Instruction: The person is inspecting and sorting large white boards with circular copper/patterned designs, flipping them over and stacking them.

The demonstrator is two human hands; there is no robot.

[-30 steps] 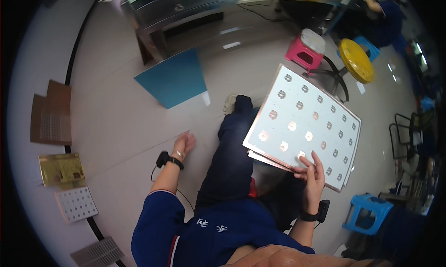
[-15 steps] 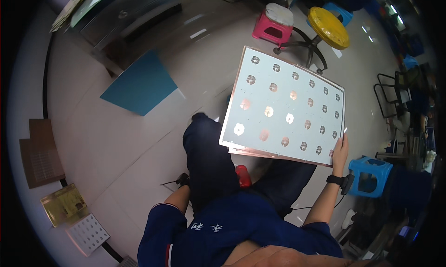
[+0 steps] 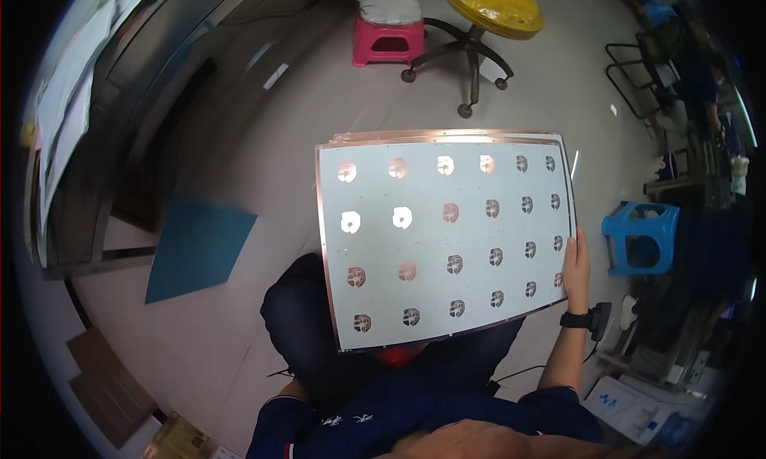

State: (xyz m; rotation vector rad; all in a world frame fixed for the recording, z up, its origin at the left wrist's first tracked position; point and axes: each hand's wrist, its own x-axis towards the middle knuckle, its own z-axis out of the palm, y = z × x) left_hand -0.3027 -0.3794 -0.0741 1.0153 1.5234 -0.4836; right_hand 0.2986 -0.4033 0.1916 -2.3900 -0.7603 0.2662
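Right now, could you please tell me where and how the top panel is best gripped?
I would pinch the panel midway along its left edge, coming from the person's left: it looks flat and thin, and that edge is uncovered, while the right hand occupies the right edge.

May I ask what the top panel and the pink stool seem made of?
Top panel: probably copper-faced under a matt pale coating, as some patches gleam copper-coloured. Pink stool: apparently moulded plastic, its sides smooth and evenly coloured.
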